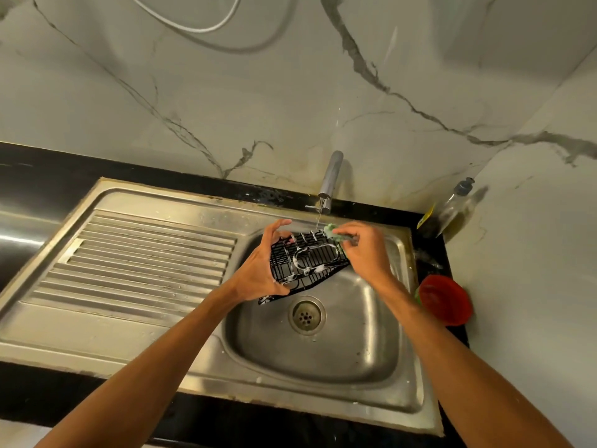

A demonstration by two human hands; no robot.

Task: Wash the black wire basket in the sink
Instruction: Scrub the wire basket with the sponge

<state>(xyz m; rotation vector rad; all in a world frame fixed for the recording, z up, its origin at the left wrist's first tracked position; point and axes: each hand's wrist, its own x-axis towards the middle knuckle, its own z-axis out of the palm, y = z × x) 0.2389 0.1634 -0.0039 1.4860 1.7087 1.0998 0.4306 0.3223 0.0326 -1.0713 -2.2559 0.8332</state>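
Across the far side and down the right: pale marble-look wall (290,92) with grey veins, and a white hose (193,27) looping near the top. Below it, black countertop (38,176) running left to right, set with a stainless steel sink (161,360). On the left half, ribbed drainboard (145,253); on the right half, wet basin (323,357) with a round drain strainer (306,316) in its floor.

On the counter just right of the basin, red plastic bowl (444,299). Farther back in the corner, clear bottle (455,208) with a grey cap, close to the wall. At the basin's far rim, chrome faucet (332,179), letting down a thin water stream (318,219).

Above the basin, between faucet and drain strainer: black wire basket (310,260), tilted, streaked with white suds, hiding part of the basin's far wall. Held clear of the basin floor.

Left hand (261,270): gripping the basket's left end, palm against the wires, fingers curled round the near edge, thumb spread toward the far edge.

Right hand (365,250): fingers closed round a green sponge (334,232), pressing it onto the basket's far right corner. Stream landing on the basket's far edge, just left of the sponge.

On the bottle's left side, yellow label, its writing too small to read.
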